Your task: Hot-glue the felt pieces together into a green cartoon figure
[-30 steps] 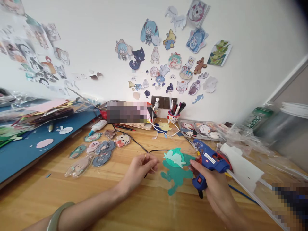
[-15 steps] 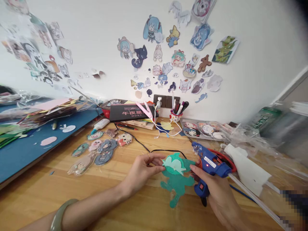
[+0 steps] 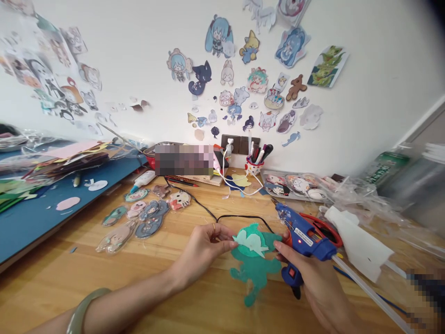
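The teal flat figure cutout (image 3: 255,273) is between the two hands, over the near middle of the pale wooden table (image 3: 194,306); whether it touches the wood, I cannot tell. The left hand (image 3: 205,243) pinches its left edge between thumb and fingers, and the right hand (image 3: 313,273) has its grip closed on the right side. A brighter green round piece (image 3: 259,232) lies over the upper part, with a pale mint pointed piece (image 3: 251,240) across it, so three layers are in place; whether they are bonded is unclear. No facial details show on it, and it looks less complete than the clear-edged character figures (image 3: 151,218) at left. The blue glue gun (image 3: 290,227), red light lit, is just beside the right hand.
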A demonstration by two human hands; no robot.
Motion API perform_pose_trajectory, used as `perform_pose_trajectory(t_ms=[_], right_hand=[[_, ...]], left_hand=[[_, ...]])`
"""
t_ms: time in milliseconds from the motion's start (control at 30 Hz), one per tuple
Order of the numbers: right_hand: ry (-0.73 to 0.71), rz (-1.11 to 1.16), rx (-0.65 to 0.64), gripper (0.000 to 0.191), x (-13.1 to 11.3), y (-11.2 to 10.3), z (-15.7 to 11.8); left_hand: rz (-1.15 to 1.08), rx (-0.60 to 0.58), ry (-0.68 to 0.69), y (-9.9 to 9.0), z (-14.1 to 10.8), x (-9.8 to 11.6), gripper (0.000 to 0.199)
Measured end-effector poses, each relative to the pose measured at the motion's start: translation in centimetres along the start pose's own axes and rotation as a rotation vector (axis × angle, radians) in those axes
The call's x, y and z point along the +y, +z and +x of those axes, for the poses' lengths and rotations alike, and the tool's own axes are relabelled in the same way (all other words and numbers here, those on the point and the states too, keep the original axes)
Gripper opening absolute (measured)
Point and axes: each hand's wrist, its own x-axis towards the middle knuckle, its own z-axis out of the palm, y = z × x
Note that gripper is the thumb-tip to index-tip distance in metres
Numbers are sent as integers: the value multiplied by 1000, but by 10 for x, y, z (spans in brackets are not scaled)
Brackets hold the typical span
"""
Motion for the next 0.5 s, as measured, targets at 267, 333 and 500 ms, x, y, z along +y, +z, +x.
perform_pose_trajectory(t_ms=[267,333,500], right_hand=[[26,-51,18,31,0,-4,0],[35,-40,3,31,-1,-6,1],[71,-83,-15,31,-8,-11,0]], left_hand=[[21,-120,-64,1,-2,0,22],[53,-181,-78,0,-6,1,27],[355,-257,145,-3,-20,8,25]])
